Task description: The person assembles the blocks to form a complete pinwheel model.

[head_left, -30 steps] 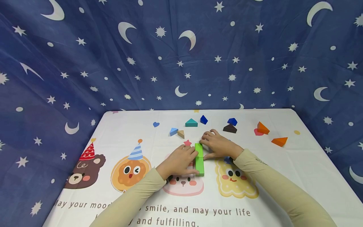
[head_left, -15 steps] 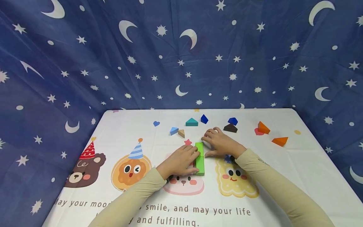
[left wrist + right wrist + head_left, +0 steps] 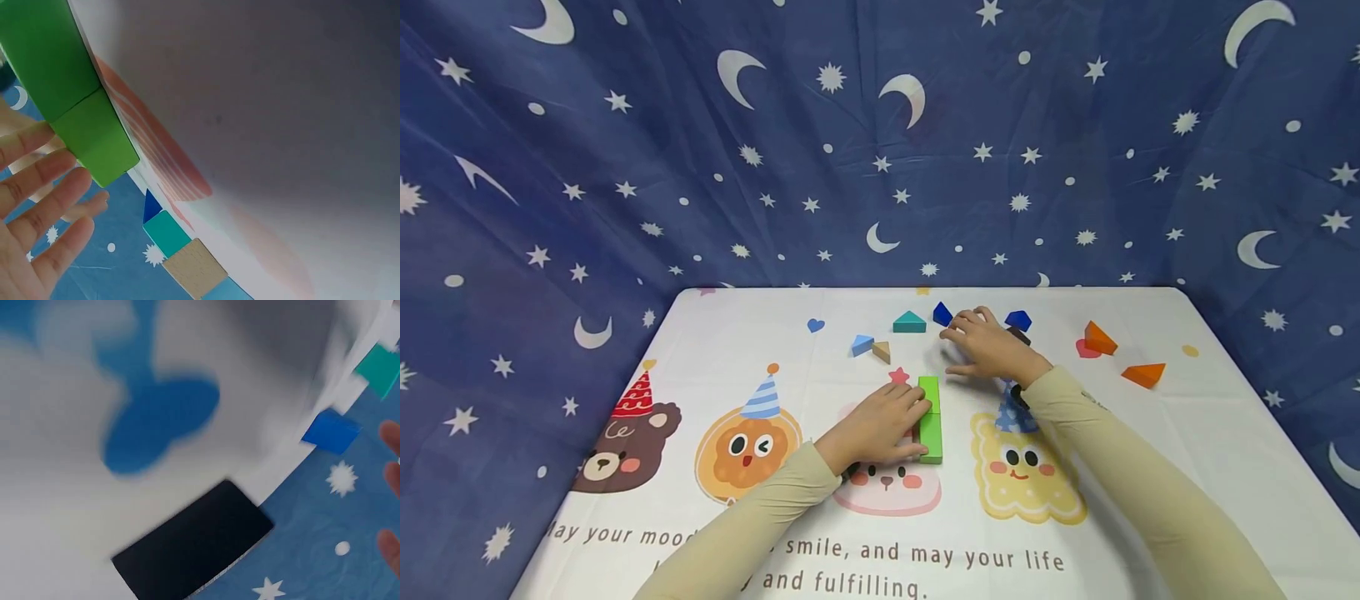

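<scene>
Two bright green blocks, a far one (image 3: 928,392) and a near one (image 3: 931,440), lie end to end in a line at the middle of the table. My left hand (image 3: 880,425) rests along their left side, with fingers extended in the left wrist view, where the green block (image 3: 97,137) is beside the fingertips. My right hand (image 3: 992,348) is beyond and right of the green blocks, fingers spread and holding nothing. Closest to its fingertips is a dark blue block (image 3: 942,314). A dark brown block (image 3: 1019,335) is partly hidden behind that hand.
At the back are a teal triangular block (image 3: 909,323), a light blue block (image 3: 862,345), a tan block (image 3: 882,352) and another dark blue block (image 3: 1018,320). Two orange blocks, one farther (image 3: 1100,338) and one nearer (image 3: 1144,376), lie right. A starry curtain (image 3: 880,167) hangs behind the table.
My right hand has left the side of the green blocks and moved away toward the back of the table. The left hand and the green blocks stay in place.
</scene>
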A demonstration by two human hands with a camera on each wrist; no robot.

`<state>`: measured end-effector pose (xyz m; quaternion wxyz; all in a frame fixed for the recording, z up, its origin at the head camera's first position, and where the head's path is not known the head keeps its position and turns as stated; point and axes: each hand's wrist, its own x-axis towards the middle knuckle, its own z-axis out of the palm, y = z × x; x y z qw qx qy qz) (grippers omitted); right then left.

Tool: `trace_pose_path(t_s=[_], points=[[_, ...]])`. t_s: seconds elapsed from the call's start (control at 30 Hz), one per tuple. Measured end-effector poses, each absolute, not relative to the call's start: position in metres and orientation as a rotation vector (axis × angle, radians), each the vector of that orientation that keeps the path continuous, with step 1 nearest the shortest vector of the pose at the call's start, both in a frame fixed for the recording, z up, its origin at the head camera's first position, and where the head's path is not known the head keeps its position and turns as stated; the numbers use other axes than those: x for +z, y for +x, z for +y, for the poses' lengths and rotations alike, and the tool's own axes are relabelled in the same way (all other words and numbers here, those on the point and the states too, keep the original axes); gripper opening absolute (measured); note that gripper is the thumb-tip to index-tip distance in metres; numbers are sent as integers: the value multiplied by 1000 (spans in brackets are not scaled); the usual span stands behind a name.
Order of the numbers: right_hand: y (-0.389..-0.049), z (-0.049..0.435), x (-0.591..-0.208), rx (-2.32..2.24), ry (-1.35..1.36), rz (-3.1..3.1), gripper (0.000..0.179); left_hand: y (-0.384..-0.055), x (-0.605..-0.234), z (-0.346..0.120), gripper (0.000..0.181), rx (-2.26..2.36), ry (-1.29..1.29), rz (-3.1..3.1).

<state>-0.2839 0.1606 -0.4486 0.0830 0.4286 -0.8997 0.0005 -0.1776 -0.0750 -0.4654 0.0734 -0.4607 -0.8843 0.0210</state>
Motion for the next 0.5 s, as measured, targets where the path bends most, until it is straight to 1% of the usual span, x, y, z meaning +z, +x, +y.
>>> trace_pose_path(t_s=[0.2, 0.4, 0.5], points=[[-319, 155, -447, -196, 1230, -2620, 53, -177, -466, -76, 57, 32, -1390, -2655], [-341, 147, -448, -331, 1284, -2496, 54, -176, -466, -76, 57, 26, -1387, -2671], [-349, 144, -450, -366, 1319, -2497, 51, -176, -466, -76, 57, 28, -1381, -2674]])
